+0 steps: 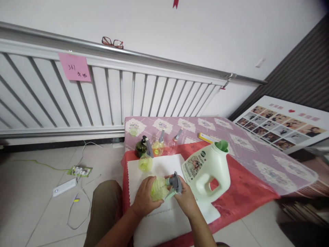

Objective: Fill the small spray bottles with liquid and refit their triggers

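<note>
A clear ribbed spray bottle (158, 189) with yellow-green liquid is held tilted over the white sheet (156, 226). My left hand (146, 197) wraps round its body, fingers closed. At its grey spray head (176, 183), my right hand (185, 197) grips with bent fingers, which partly hide the neck. Just beyond stands another spray bottle (145, 163) with yellow-green liquid and a grey head. To the right is a large pale green detergent jug (205, 169) with a darker green spout at its opening.
Behind are a dark green bottle (140, 147), a yellowish spray bottle (158, 146) and a clear pinkish one (172, 145). A yellow box (206, 138) lies on the patterned tablecloth (244, 140). A radiator (151, 92) lines the wall; cables and a white power strip (64, 187) lie left.
</note>
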`<state>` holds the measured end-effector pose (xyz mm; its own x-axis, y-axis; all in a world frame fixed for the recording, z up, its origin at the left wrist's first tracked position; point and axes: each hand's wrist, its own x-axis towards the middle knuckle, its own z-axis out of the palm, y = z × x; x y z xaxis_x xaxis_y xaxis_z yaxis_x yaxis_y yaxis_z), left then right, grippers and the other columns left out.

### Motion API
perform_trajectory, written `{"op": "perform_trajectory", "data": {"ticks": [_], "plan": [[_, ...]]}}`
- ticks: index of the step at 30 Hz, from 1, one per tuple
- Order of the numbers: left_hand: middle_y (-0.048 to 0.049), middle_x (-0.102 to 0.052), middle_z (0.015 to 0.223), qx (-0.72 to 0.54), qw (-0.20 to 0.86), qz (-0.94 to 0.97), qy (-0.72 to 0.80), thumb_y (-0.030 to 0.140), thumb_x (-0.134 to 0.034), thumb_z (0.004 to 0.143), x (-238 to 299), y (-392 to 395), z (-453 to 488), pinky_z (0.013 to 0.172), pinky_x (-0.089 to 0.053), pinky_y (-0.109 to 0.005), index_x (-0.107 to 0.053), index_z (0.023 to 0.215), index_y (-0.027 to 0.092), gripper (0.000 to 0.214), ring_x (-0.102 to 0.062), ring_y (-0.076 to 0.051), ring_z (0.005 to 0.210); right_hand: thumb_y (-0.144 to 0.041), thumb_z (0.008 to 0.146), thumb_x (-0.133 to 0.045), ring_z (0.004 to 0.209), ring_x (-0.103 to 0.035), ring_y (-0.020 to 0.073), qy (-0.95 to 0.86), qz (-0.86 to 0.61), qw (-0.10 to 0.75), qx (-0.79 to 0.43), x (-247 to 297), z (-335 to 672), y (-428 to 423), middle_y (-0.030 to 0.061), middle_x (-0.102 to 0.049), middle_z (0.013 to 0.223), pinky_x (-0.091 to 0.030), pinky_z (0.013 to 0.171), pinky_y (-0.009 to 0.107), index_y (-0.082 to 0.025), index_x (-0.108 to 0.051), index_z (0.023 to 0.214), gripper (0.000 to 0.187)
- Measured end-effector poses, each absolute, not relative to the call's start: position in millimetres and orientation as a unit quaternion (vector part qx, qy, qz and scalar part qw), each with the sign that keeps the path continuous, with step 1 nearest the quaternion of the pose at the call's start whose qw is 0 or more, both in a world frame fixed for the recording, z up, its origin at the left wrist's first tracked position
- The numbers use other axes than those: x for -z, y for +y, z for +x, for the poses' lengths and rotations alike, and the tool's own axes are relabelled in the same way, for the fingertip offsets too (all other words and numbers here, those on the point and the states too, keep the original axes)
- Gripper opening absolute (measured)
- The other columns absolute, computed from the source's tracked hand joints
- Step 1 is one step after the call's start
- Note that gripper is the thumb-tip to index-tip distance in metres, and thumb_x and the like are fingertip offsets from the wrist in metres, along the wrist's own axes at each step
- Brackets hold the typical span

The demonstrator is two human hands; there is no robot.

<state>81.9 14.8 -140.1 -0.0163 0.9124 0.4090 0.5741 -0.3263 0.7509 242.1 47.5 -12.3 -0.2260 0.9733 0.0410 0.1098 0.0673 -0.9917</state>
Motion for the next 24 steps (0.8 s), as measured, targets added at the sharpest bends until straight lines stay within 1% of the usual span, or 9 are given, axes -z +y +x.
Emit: {"op": "perform_trajectory", "data": {"ticks": [4, 6, 12, 15, 17, 18, 19, 21, 24], "plan": [[-0.0177, -0.051, 0.132, -0.456, 0.181, 0.675, 0.551, 0.02, -0.08, 0.053, 142.3, 14.6, 82.6, 0.105, -0.043, -0.058, -0.036, 0.136, 0.016, 0.094, -0.05, -0.036, 0.123, -0.023, 0.064, -0.079, 0.077, -0.067, 0.0213, -0.577, -0.46, 0.449, -0.504, 24.0, 235.9, 44.6, 0.0021, -0.072, 0.086, -0.054, 0.072, 0.034, -0.025, -0.065, 0.089, 0.029], [-0.0177, -0.051, 0.132, -0.457, 0.179, 0.675, 0.551, 0.02, -0.081, 0.053, 143.1, 14.9, 82.5, 0.105, -0.043, -0.058, -0.036, 0.135, 0.016, 0.094, -0.05, -0.036, 0.123, -0.021, 0.063, -0.077, 0.077, -0.067, 0.0214, -0.567, -0.464, 0.463, -0.5, 31.2, 231.9, 43.0, 0.0024, -0.071, 0.088, -0.054, 0.072, 0.034, -0.025, -0.062, 0.089, 0.03], [-0.0165, -0.051, 0.132, -0.464, 0.177, 0.674, 0.547, 0.022, -0.08, 0.055, 143.9, 15.8, 81.8, 0.106, -0.043, -0.057, -0.035, 0.135, 0.017, 0.091, -0.05, -0.035, 0.124, -0.02, 0.063, -0.074, 0.085, -0.065, 0.0223, -0.55, -0.47, 0.491, -0.485, 43.9, 223.0, 41.6, 0.0052, -0.068, 0.096, -0.053, 0.079, 0.038, -0.025, -0.056, 0.088, 0.031], [-0.0158, -0.051, 0.132, -0.467, 0.177, 0.671, 0.548, 0.022, -0.079, 0.057, 144.4, 15.5, 81.8, 0.106, -0.043, -0.055, -0.034, 0.136, 0.017, 0.09, -0.05, -0.033, 0.124, -0.024, 0.065, -0.077, 0.09, -0.065, 0.0231, -0.553, -0.462, 0.486, -0.494, 40.8, 224.4, 40.2, 0.006, -0.068, 0.102, -0.053, 0.081, 0.039, -0.026, -0.056, 0.101, 0.042], [-0.0154, -0.051, 0.132, -0.466, 0.179, 0.67, 0.549, 0.021, -0.079, 0.058, 144.9, 15.5, 81.8, 0.106, -0.044, -0.055, -0.034, 0.136, 0.017, 0.091, -0.05, -0.033, 0.124, -0.03, 0.069, -0.077, 0.101, -0.065, 0.0243, -0.556, -0.45, 0.475, -0.512, 35.5, 228.2, 38.8, 0.008, -0.067, 0.112, -0.052, 0.087, 0.041, -0.027, -0.054, 0.115, 0.052], [-0.0153, -0.051, 0.132, -0.466, 0.18, 0.67, 0.55, 0.021, -0.079, 0.057, 145.0, 15.5, 81.8, 0.105, -0.044, -0.055, -0.034, 0.136, 0.018, 0.091, -0.05, -0.033, 0.124, -0.033, 0.072, -0.075, 0.106, -0.063, 0.0245, -0.56, -0.444, 0.465, -0.522, 32.5, 230.5, 38.2, 0.0089, -0.066, 0.117, -0.051, 0.09, 0.041, -0.027, -0.053, 0.119, 0.052], [-0.0153, -0.051, 0.132, -0.465, 0.18, 0.669, 0.551, 0.021, -0.079, 0.057, 145.1, 15.6, 81.8, 0.105, -0.044, -0.055, -0.033, 0.136, 0.018, 0.091, -0.05, -0.033, 0.124, -0.035, 0.076, -0.073, 0.109, -0.062, 0.0243, -0.568, -0.44, 0.45, -0.53, 29.7, 232.7, 37.9, 0.0093, -0.064, 0.122, -0.05, 0.092, 0.041, -0.028, -0.054, 0.121, 0.049], [-0.0153, -0.05, 0.133, -0.464, 0.182, 0.668, 0.553, 0.022, -0.079, 0.057, 145.1, 15.8, 81.8, 0.105, -0.044, -0.057, -0.032, 0.137, 0.019, 0.092, -0.05, -0.034, 0.124, -0.039, 0.081, -0.068, 0.106, -0.063, 0.024, -0.586, -0.44, 0.421, -0.534, 26.2, 235.8, 38.2, 0.0094, -0.065, 0.124, -0.049, 0.093, 0.041, -0.027, -0.06, 0.114, 0.036], [-0.015, -0.05, 0.133, -0.464, 0.185, 0.664, 0.556, 0.023, -0.079, 0.058, 144.9, 16.1, 82.1, 0.105, -0.043, -0.058, -0.032, 0.137, 0.02, 0.093, -0.05, -0.034, 0.125, -0.041, 0.08, -0.068, 0.095, -0.066, 0.0246, -0.592, -0.455, 0.418, -0.518, 28.0, 233.7, 40.5, 0.0089, -0.07, 0.111, -0.051, 0.088, 0.041, -0.024, -0.066, 0.101, 0.027]]}}
